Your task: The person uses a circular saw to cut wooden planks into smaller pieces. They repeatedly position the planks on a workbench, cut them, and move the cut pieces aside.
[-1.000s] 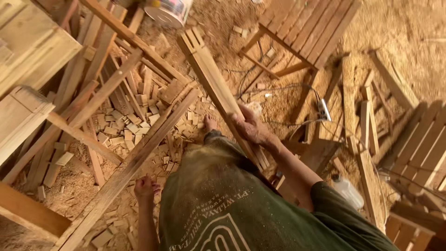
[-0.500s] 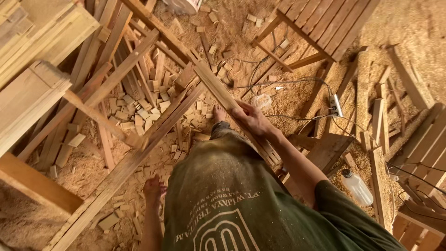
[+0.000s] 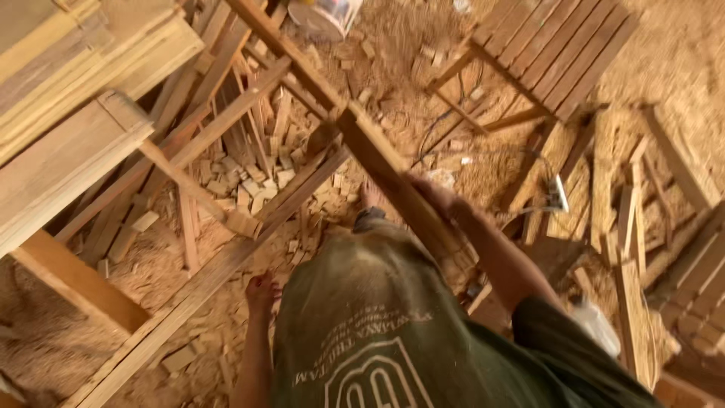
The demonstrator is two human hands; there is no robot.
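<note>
Olive-green cloth of the person's shirt (image 3: 423, 325) filled the near frame at 6 o'clock, hiding the body and part of the floor beneath. The left hand (image 3: 262, 289) hung at 7 o'clock, blurred; whether its fingers were curled or loose could not be told, and it held nothing visible, just beside a long plank (image 3: 204, 279) lying on the sawdust floor (image 3: 45, 355). The right hand (image 3: 434, 195), near centre, was clamped on a long wooden slat (image 3: 377, 155) running toward 11 o'clock, its lower end hidden behind the shirt. Farther off, small offcuts (image 3: 249, 189) lay scattered, a slatted panel (image 3: 559, 45) sat at 1 o'clock, and a bucket (image 3: 325, 15) was cut off at 12.
</note>
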